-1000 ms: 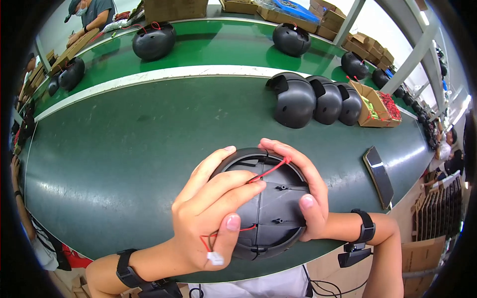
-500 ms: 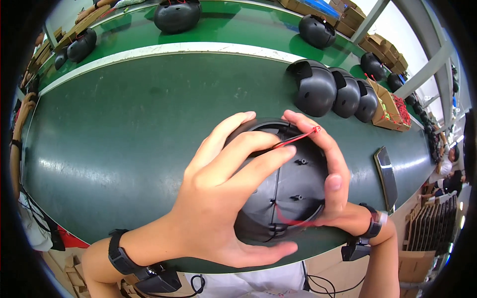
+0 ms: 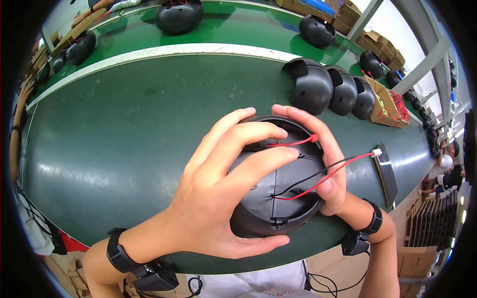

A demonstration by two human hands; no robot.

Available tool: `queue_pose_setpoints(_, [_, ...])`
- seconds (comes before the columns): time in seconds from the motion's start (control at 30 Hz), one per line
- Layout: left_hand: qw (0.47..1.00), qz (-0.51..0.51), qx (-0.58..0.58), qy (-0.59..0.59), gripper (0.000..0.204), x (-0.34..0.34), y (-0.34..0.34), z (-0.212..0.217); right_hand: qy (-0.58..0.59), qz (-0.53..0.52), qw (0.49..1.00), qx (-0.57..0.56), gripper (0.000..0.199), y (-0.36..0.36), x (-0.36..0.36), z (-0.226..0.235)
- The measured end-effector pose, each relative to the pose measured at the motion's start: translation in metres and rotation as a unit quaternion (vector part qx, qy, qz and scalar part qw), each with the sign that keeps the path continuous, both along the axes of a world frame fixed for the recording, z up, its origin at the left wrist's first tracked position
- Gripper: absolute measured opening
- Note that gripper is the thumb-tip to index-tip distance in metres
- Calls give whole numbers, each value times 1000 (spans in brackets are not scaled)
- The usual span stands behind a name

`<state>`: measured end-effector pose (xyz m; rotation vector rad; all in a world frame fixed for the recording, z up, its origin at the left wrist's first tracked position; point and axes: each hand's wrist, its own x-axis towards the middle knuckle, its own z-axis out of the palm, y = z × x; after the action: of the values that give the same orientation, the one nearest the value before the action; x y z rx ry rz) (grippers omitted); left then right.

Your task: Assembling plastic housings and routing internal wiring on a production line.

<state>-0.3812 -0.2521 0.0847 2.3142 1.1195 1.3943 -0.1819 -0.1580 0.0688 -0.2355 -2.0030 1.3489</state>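
Note:
A round black plastic shell (image 3: 258, 218) sits before me on the green bench, its hollow inner side facing up. My left hand (image 3: 213, 184) spans its left side, fingers spread over the opening and thumb by the near edge. Around the right wall curves my right hand (image 3: 332, 159), its thumb at the rim. From a hole in the shell's middle, a red-and-black wire lead (image 3: 323, 183) stretches right across the right hand to a white connector (image 3: 376, 152). Beneath the left fingertips runs a second lead (image 3: 293, 144), ending in a red tip near the right fingers.
Several black shells (image 3: 312, 89) stand in a row at the back right. Beside them is a cardboard box (image 3: 385, 102) of red wire parts. A phone (image 3: 386, 179) lies on the bench's right. Farther off, a green conveyor (image 3: 238, 25) carries more shells.
The lead with the white connector, blurred over the shell's near right side before, now extends to the right. My left fingers have shifted slightly on the shell; the right hand has tilted a little.

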Motion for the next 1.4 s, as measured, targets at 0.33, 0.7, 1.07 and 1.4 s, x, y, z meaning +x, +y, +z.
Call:
queue_pose_setpoints(0.33, [972, -64, -71, -215, 91, -7, 12, -24, -187, 54, 966, 172, 129, 9, 6, 37])
queue_pose_setpoints(0.7, [897, -109, -174, -391, 55, -15, 15, -26, -101, -65, 851, 511, 78, -17, -21, 34])
queue_pose_setpoints(1.07, [739, -172, -291, -583, 52, -17, 20, -32, -339, 95, 842, 409, 82, -19, -42, 88])
queue_pose_setpoints(1.4, [790, -98, -272, -541, 62, -36, 34, -50, -373, 96, 804, 454, 92, -21, -73, 94])
